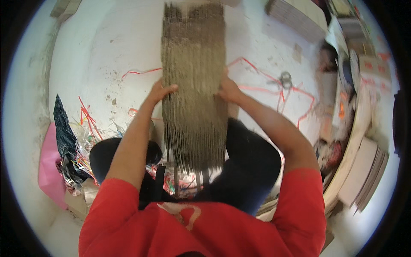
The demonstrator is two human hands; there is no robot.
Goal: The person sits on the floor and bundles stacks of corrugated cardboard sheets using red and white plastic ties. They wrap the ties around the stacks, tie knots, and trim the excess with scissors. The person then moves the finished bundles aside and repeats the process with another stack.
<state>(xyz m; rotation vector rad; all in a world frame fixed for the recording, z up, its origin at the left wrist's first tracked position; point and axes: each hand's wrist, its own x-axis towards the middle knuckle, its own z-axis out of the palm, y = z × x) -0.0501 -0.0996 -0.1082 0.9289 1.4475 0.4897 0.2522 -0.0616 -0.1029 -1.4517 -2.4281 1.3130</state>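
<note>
Upright between my knees is a tall stack of thin grey-brown sheets, seen edge-on; it looks like cardboard, slightly blurred. My left hand grips its left side, thumb lying across the front edges. On the opposite side, my right hand presses with the thumb at the edge and the other fingers hidden behind. Both hands sit at about the same height, near the stack's middle. Red plastic cord runs out from behind the stack to either side. A pair of scissors lies on the floor beyond my right hand.
Tangled scraps of coloured cord lie by my left leg, beside a pink sheet. Along the right stand cardboard sheets and a carton. Another stack of sheets is at the far right on the pale floor.
</note>
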